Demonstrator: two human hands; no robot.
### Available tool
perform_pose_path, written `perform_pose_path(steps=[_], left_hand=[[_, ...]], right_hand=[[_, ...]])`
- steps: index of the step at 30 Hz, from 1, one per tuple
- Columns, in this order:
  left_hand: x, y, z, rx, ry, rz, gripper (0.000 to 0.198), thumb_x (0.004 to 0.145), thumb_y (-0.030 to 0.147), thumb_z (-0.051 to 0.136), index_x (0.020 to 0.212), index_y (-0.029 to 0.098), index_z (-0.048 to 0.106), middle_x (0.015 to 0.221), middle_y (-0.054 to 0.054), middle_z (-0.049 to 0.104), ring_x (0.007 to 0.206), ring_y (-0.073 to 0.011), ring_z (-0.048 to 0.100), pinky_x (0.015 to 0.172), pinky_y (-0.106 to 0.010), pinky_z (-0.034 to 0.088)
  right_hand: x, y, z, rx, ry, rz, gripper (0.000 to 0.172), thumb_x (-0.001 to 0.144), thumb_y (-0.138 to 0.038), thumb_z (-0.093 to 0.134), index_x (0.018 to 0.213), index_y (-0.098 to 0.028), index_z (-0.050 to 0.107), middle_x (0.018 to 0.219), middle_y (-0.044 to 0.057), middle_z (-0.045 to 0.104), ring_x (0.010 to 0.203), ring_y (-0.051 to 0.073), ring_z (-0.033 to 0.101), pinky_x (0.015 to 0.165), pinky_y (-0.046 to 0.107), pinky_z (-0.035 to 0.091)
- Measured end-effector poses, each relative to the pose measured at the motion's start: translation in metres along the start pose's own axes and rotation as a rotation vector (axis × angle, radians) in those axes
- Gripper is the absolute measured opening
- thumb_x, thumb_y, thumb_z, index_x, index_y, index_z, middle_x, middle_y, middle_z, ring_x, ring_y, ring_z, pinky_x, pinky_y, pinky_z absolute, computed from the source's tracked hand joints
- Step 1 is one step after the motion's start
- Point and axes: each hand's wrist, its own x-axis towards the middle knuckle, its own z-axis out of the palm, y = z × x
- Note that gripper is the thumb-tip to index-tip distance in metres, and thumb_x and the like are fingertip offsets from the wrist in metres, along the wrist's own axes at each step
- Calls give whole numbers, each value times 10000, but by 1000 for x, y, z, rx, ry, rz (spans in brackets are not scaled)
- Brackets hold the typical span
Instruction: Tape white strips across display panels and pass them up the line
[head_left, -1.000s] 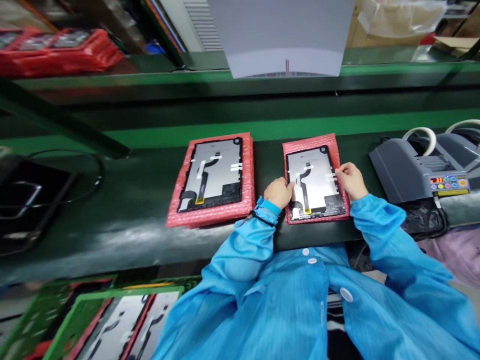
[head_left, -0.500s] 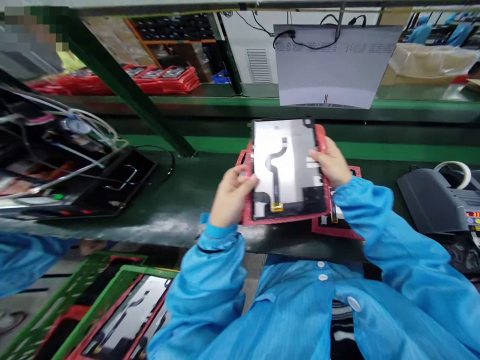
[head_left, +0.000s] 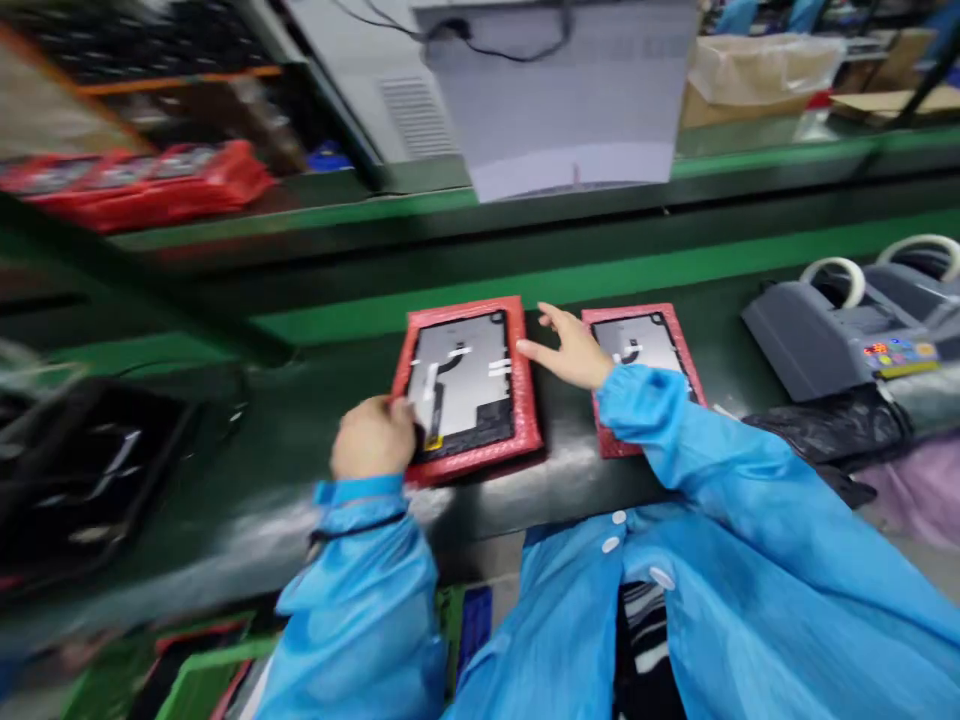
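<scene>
Two tablet display panels lie on pink bubble-wrap pads on the dark green workbench [head_left: 555, 490]. Each has a silver back, a black border and a dark flex cable. My left hand [head_left: 371, 437] curls at the lower left edge of the left panel [head_left: 461, 380], which rests on its pad [head_left: 469, 472]. My right hand [head_left: 566, 350] is flat with spread fingers, just above the bench between the two pads and touching neither panel. My right sleeve hides the lower part of the right panel [head_left: 637, 345] and most of its pad [head_left: 611, 438].
A grey electric tape dispenser [head_left: 817, 330] with tape rolls stands at the right, beside a black plastic bag [head_left: 825, 425]. A dark tray with cables [head_left: 90, 470] lies at the left. A green rack [head_left: 210, 670] sits below the bench edge.
The left panel, held up and tilted in both hands before, now lies flat on its pad. My right hand has let go and moved away. The view has shifted.
</scene>
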Motion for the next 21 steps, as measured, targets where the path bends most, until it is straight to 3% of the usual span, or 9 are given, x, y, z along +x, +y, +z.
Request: perform_pose_path(steps=[1,2,5,7,9,12,14,17,21], left_hand=[[-8,2,-3,10,62,-10,399,849,411,479,1128,185,653,1114,-162,665,1108,-470,573,840,-682,455],[-17,6,-5,-1,207,30,506,837,498,491,1243,223,614,1233,-168,616,1186,-509,504,865,-742,410],[-53,30,-1,-216,405,450,608,852,501,526,1424,299,478,1373,-150,509,1296,-464,406,1015,-699,348],[-79,58,16,-350,348,750,537,864,386,561,1389,284,504,1265,-143,554,1222,-402,479,1025,-632,374],[-101,93,42,-404,181,983,426,873,328,564,1286,222,568,1156,-142,585,1111,-343,544,988,-555,423],[-120,142,80,-396,-26,1128,293,895,328,548,1129,172,629,1093,-140,605,1038,-296,569,938,-468,460],[-124,167,97,-385,-109,1145,266,898,320,541,1089,166,645,1102,-139,609,1049,-289,570,944,-447,460],[-124,190,109,-369,-191,1149,268,885,296,543,1091,165,654,1137,-141,604,1089,-293,562,970,-446,450],[-118,205,115,-370,-221,1125,257,874,291,536,1072,175,652,1141,-138,600,1118,-301,551,991,-473,436]], right_hand=[[-28,7,-29,69,37,-116,804,781,-527,711,1446,-188,412,1425,142,526,1327,271,491,1058,420,434],[-62,15,-61,133,96,-161,929,660,-666,747,1428,-247,434,1387,113,559,1293,277,522,1005,434,476],[-180,41,-153,299,419,105,877,470,-912,629,1123,-326,639,873,75,696,903,276,691,769,461,552],[-242,60,-196,389,641,252,750,375,-969,563,770,-337,646,511,19,522,553,235,621,554,421,515],[-277,82,-218,410,795,311,596,396,-826,726,710,-325,648,493,21,495,521,220,580,536,413,486],[-284,117,-222,367,1043,487,446,445,-582,858,717,-273,687,623,46,589,586,192,569,558,376,473],[-276,139,-217,355,1146,597,467,433,-574,854,699,-230,682,668,42,617,596,167,564,534,326,459],[-262,164,-212,358,1155,609,535,491,-629,801,766,-184,689,703,36,649,616,145,589,512,260,446],[-242,176,-215,352,1172,577,484,578,-612,766,758,-171,676,698,25,661,597,120,587,492,225,419]])
